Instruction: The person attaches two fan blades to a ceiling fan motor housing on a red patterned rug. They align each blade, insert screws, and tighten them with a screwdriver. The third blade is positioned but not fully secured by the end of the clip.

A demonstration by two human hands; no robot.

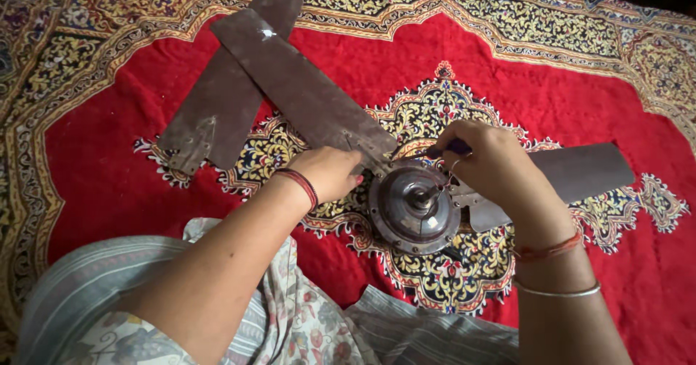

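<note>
On a red patterned carpet (594,97), near its middle, the left hand (330,173) presses a fan blade (304,93) beside the motor (415,207); the right hand (493,162) has its fingers clamped on a screwdriver (453,147). A loose blade (225,97) lies beneath.

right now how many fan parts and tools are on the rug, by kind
brown fan blades: 3 – one loose, one lying across it and running to the hub, one at the right of the hub
round motor hub: 1
dark-handled tool in the right hand, seemingly a screwdriver: 1
total: 5
The left hand steadies the blade root.
</note>
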